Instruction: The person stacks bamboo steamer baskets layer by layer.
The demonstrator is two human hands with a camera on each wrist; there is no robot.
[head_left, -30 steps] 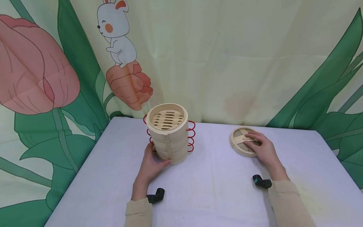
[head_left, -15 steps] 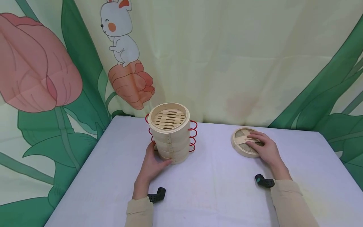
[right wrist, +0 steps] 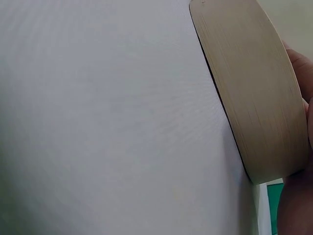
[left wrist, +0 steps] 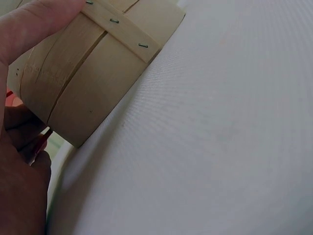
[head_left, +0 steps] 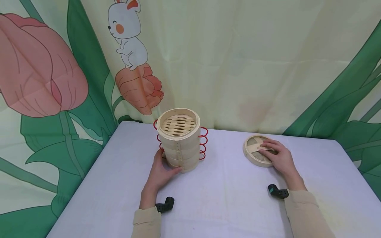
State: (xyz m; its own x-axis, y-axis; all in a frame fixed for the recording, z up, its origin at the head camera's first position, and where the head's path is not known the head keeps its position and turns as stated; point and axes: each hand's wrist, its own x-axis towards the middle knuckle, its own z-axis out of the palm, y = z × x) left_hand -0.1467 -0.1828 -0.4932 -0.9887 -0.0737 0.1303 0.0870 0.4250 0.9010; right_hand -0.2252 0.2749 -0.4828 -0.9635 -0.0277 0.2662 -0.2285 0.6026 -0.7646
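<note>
A tall stack of small bamboo steamer baskets (head_left: 179, 150), with red loops on both sides, stands upright toward the left of the table. Its slatted top tier is uncovered. My left hand (head_left: 159, 172) grips the bottom tier, thumb across the front and fingers round the left side. In the left wrist view, the stapled seam of the steamer (left wrist: 93, 83) shows beside my thumb, its base against the cloth. To the right, the round bamboo lid (head_left: 249, 158) lies on the table. My right hand (head_left: 279, 160) pinches the strap across its top. The lid's side wall (right wrist: 254, 93) fills the right wrist view's upper right.
A white cloth covers the table (head_left: 214, 198). Behind it hangs a printed curtain (head_left: 226, 66) with a rabbit, a carrot and tulips. Small black cameras sit on the left wrist (head_left: 165, 205) and the right wrist (head_left: 277, 191).
The head view has shifted slightly, so everything sits a little further right in it. Both hands keep their holds, and the steamer and lid stay in place on the table.
</note>
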